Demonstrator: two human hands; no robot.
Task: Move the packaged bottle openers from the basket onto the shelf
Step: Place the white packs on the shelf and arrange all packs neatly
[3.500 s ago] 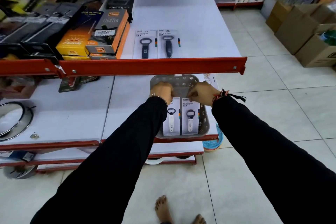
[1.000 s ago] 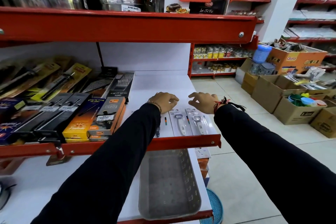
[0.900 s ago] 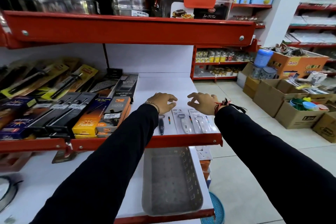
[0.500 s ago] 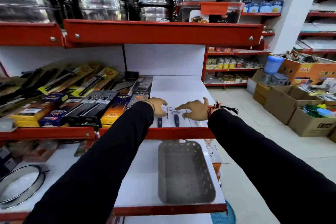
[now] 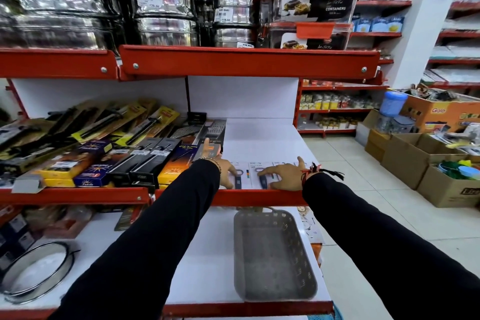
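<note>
The left hand (image 5: pixel 225 169) lies flat with its fingers spread, pressing down on the packaged bottle openers (image 5: pixel 248 175) near the front of the white shelf (image 5: pixel 259 138), and the right hand (image 5: pixel 284 176) lies flat and spread on them too, just beside it. The packs rest side by side behind the shelf's red front edge (image 5: pixel 257 197), next to boxes of lighters (image 5: pixel 171 166). The grey basket (image 5: pixel 272 254) sits on the lower shelf below, with nothing in it.
</note>
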